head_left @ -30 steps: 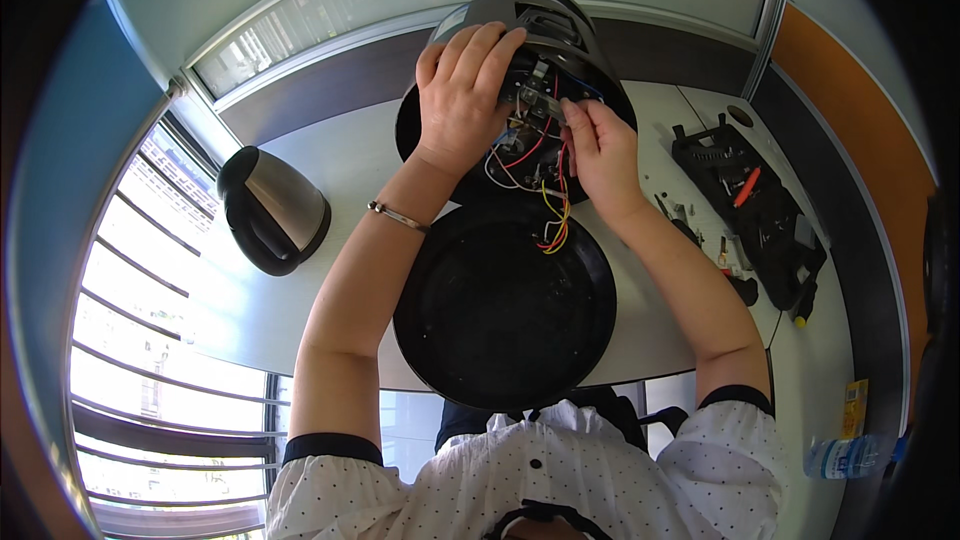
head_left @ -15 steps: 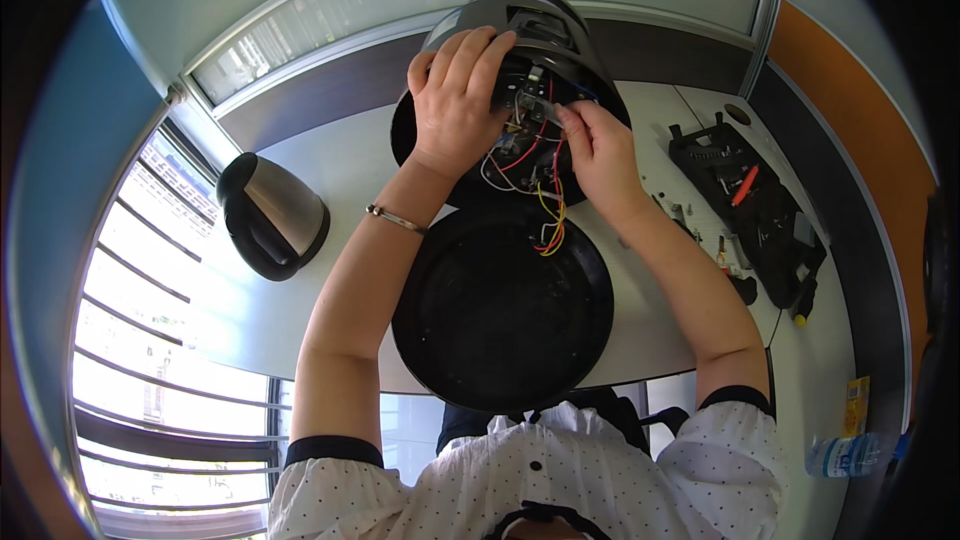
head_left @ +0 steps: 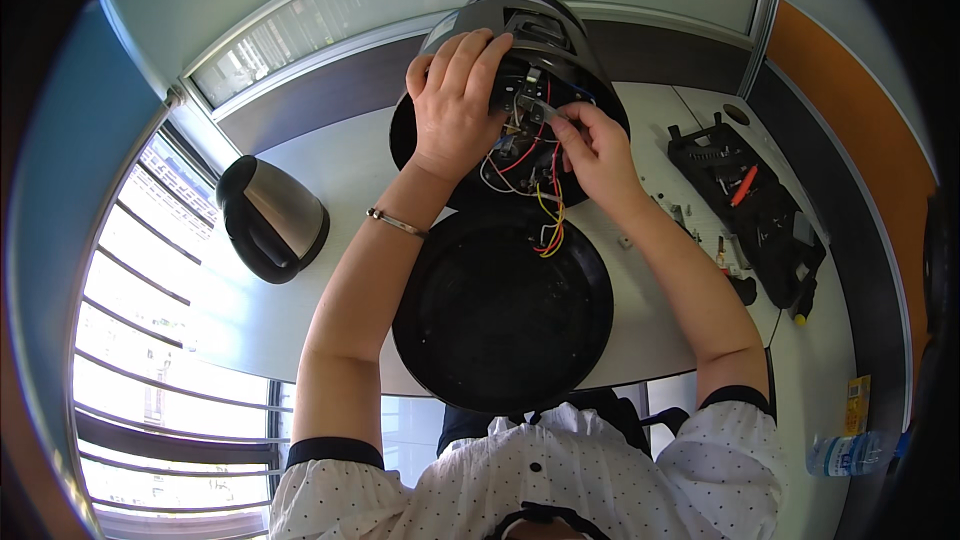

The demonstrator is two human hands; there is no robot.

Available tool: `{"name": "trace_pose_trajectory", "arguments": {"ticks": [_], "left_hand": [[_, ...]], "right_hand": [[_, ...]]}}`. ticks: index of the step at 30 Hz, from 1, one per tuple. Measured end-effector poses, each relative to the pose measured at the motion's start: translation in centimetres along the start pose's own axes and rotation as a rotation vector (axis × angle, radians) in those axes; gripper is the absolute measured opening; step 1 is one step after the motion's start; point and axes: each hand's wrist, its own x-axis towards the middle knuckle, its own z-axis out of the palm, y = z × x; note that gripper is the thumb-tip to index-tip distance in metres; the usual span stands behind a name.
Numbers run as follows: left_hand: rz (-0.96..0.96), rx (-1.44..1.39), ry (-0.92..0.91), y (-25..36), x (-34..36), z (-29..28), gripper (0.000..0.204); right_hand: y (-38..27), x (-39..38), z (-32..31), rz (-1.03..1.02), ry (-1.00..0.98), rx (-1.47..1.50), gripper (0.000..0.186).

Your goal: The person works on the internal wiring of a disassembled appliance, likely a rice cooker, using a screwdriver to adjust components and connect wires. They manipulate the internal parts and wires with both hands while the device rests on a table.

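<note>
A dark, round appliance, apparently an electric cooker [head_left: 600,60], lies tipped with its open underside facing me. Red, white, blue and yellow wires [head_left: 557,185] show inside, some reaching the detached black round base cover [head_left: 500,320] below it. My left hand [head_left: 455,105] is closed over the cooker's upper left rim, its fingers on the shell and fingertips at the opening. In a pinch of thumb and fingers, my right hand [head_left: 595,152] holds a small greyish flat piece [head_left: 540,108] among the wires. The piece's exact kind is unclear.
A steel and black kettle [head_left: 275,218] stands at left on the white table [head_left: 345,165]. To the right lie an open black tool case [head_left: 740,200] with a red-handled tool [head_left: 745,185] and small loose parts [head_left: 680,215]. A plastic bottle [head_left: 850,455] lies at lower right.
My right hand has shifted slightly down and left, its fingers still at the small piece, which shows more plainly. The left hand keeps its place on the cooker.
</note>
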Motion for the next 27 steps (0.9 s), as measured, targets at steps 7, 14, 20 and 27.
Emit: {"name": "trace_pose_trajectory", "arguments": {"ticks": [7,14,20,27], "left_hand": [[0.011,-0.006,0.0,0.0,0.1,0.2,0.074],[0.012,-0.013,-0.007,0.1,0.2,0.2,0.073],[0.023,-0.024,0.003,0.1,0.2,0.4,0.073],[0.049,-0.021,0.021,0.2,0.3,0.6,0.067]], "right_hand": [[0.7,0.8,-1.1,0.047,-0.124,0.247,0.016],[-0.5,1.0,-1.4,0.085,-0.099,0.108,0.021],[-1.6,0.9,-1.2,0.206,-0.073,0.091,0.017],[-2.5,0.7,-0.3,-0.18,0.15,-0.557,0.013]]}}
